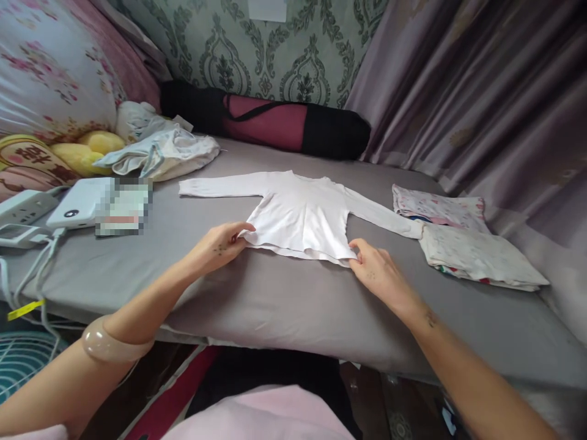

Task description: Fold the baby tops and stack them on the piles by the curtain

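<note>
A small white long-sleeved shirt (305, 214) lies spread on the grey sheet, its neck toward the wall and its hem toward me. My left hand (224, 245) pinches the hem's left corner between thumb and fingers. At the opposite corner my right hand (373, 266) grips the hem in the same way. Both sleeves stretch outward, and the right cuff reaches a folded whitish stack of cloth (481, 253). Just behind that stack is a folded pink-patterned cloth (440, 208).
A long black and maroon bag (270, 122) lies along the wall. Crumpled light clothes (169, 150) sit at the back left near yellow plush (87, 153). A white power bank (80, 201), a power strip (27, 208) and cables are at left. A fan (27, 363) stands below the bed edge.
</note>
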`<state>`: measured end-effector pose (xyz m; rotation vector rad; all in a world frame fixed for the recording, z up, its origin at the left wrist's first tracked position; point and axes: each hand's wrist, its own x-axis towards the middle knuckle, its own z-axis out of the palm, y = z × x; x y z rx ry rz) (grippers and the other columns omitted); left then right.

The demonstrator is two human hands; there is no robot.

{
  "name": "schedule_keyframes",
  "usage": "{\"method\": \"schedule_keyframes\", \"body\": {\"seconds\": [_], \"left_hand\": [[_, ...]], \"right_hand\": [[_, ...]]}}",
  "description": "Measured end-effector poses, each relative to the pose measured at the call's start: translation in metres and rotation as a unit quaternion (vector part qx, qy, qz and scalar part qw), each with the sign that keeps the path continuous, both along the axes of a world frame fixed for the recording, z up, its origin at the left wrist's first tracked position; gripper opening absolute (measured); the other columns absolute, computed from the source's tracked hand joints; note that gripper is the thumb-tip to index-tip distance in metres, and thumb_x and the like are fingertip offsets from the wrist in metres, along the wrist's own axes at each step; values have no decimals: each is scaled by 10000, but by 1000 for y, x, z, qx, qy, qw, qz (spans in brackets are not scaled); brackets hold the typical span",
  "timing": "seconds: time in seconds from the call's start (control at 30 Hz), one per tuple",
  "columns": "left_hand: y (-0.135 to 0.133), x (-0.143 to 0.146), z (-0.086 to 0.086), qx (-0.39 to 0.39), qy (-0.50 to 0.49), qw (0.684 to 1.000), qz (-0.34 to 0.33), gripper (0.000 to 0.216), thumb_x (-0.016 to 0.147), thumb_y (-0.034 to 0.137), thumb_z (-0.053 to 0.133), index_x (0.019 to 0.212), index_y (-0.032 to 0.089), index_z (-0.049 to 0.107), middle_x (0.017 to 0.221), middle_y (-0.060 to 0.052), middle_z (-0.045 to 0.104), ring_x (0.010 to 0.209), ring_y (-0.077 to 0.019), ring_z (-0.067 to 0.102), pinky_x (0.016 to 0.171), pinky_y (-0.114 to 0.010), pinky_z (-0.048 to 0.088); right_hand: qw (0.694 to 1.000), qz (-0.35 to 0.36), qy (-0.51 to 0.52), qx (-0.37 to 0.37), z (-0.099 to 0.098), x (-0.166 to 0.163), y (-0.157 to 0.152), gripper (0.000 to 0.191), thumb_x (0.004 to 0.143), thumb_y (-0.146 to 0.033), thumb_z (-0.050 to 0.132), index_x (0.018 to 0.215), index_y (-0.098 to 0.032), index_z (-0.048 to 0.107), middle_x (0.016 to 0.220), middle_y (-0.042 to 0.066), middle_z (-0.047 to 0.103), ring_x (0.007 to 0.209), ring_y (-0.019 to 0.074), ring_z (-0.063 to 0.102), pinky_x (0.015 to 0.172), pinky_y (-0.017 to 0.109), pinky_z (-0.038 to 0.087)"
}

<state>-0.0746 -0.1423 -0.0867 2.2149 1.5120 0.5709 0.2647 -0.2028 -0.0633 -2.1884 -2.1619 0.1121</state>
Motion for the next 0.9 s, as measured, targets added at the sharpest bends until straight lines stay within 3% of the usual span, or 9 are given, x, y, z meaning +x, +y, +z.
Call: {"method": "schedule_keyframes", "body": {"seconds": [0.13,0.23,0.4,0.6,0.73,0.8,0.9], "left_hand": [[5,-12,5,17,23,1000,-5,349,819,341,450,984,238,740,820,-29,641,663,-156,537,660,-260,408],[8,-20,2,5,38,999,-27,325,827,335,463,968,246,742,839,-32,651,664,-158,549,645,-255,403],[10,-26,-3,-19,54,996,-66,340,847,342,437,987,249,732,815,-37,636,625,-154,549,625,-259,412],[10,-39,6,-1,47,994,-101,283,817,398,512,972,311,732,965,-58,626,805,-199,587,690,-274,468],[19,-16,8,46,27,991,-123,282,885,471,516,991,294,707,1056,-62,625,900,-208,591,795,-302,485],[23,11,4,74,10,983,-168,321,933,459,467,1089,267,671,1086,-77,633,973,-216,593,872,-326,471],[25,51,-4,69,21,970,-233,343,965,417,444,1205,240,613,1120,-93,635,1032,-224,587,894,-332,459]], "right_hand": [[990,28,-139,11,19,-3,-9,255,933,-182,432,1122,-239,594,1015,97,678,822,228,656,616,304,338],[982,75,-171,-20,16,-5,-12,246,947,-174,416,1103,-248,591,1008,88,650,827,222,652,600,305,325],[977,142,-152,-32,4,3,-9,259,933,-138,417,1073,-257,600,1021,61,604,811,180,624,582,281,307],[973,195,-40,-117,33,21,2,211,921,-201,477,900,-262,677,879,14,643,768,155,605,606,263,328],[964,221,71,-133,36,17,51,275,936,-291,459,851,-213,709,840,12,695,789,172,633,672,253,409],[972,198,115,-56,22,6,88,325,959,-271,398,1005,-183,707,1031,45,714,964,195,638,815,264,442],[977,150,153,20,-9,-13,141,416,972,-239,355,1316,-149,572,1411,101,548,1291,193,493,1067,280,343]]}}
